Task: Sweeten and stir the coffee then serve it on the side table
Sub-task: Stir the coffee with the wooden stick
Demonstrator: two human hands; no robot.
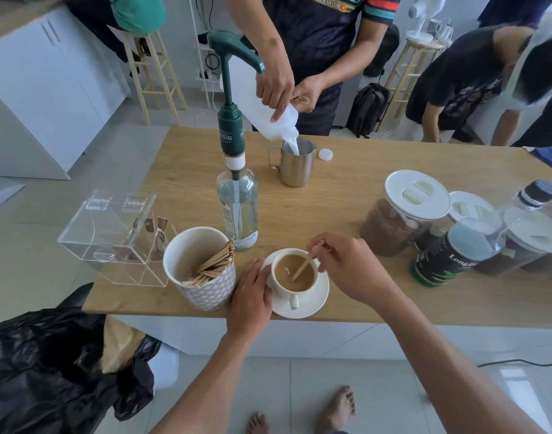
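Spill risk: the cup [295, 275] is nearly full and sits close to the worktop's [346, 195] near edge. A wide sweep of the stick [306, 264] could slop coffee onto the saucer [312, 303].
Carry risk: the cup stands loose on its saucer, so lifting them tilted would likely let it slide or drip.
Knock risk: the tall pump bottle [237, 202] stands just behind the cup, and a raised elbow might tip it.
Right hand [349, 267]: the fingers pinch the top of the stick, and its lower end is in the coffee.
Left hand [251, 296]: the fingers are loosely extended and rest on the saucer's left rim to steady it, gripping nothing.
Cup: holds milky brown coffee, handle towards the person.
Pump bottle: clear liquid, partly used.
Patterned pot [202, 267]: holds spare wooden sticks, just left of the saucer.
Clear box [111, 236]: holds a few brown sachets.
Steel jug [296, 166]: another person is pouring milk into it from a white bottle [277, 120].
Jars [403, 214]: dark grounds or tea under white lids.
Side table: not in view.
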